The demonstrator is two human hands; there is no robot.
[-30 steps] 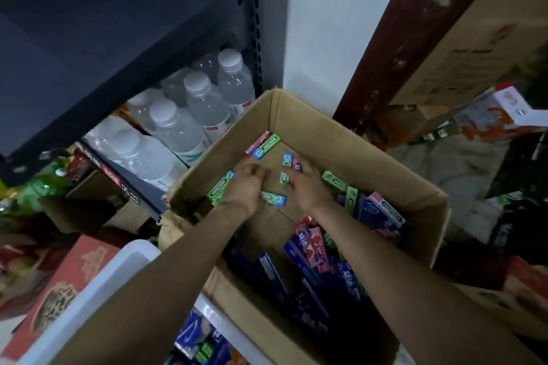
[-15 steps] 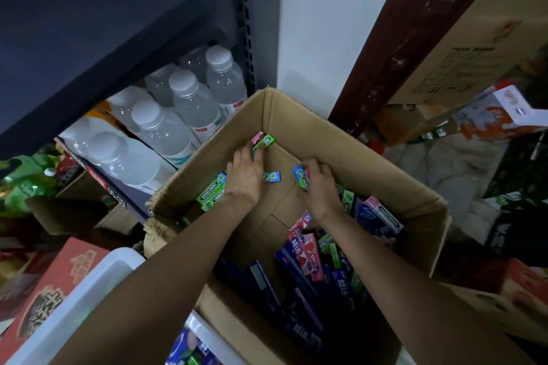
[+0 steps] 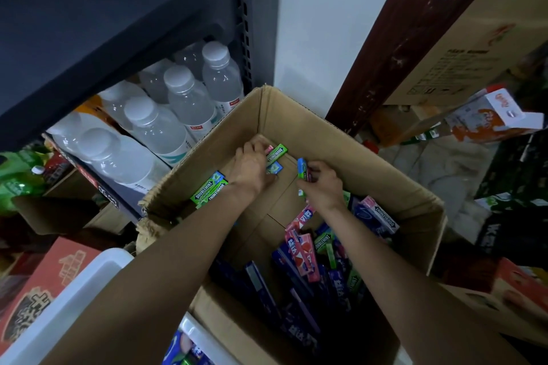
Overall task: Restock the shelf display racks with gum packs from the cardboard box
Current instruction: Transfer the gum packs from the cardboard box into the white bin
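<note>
An open cardboard box (image 3: 350,139) stands on the floor below me with both my arms reaching into it. My left hand (image 3: 250,167) is at the far corner, its fingers curled on a green Doublemint gum pack (image 3: 277,152) and a pink pack beside it. My right hand (image 3: 323,184) pinches a blue and green gum pack (image 3: 302,167) held on edge. Two more green packs (image 3: 209,191) lean on the left wall. A heap of red, blue and green gum packs (image 3: 308,255) fills the box's near right side.
A dark metal shelf (image 3: 112,24) stands at the left with several water bottles (image 3: 184,101) under it. A white plastic bin (image 3: 74,290) and a red carton (image 3: 44,278) sit at lower left. Cardboard boxes (image 3: 462,47) and packaged goods crowd the right.
My left hand has moved to the box's far corner onto the green and pink packs. My right hand has picked a blue and green pack off the box floor.
</note>
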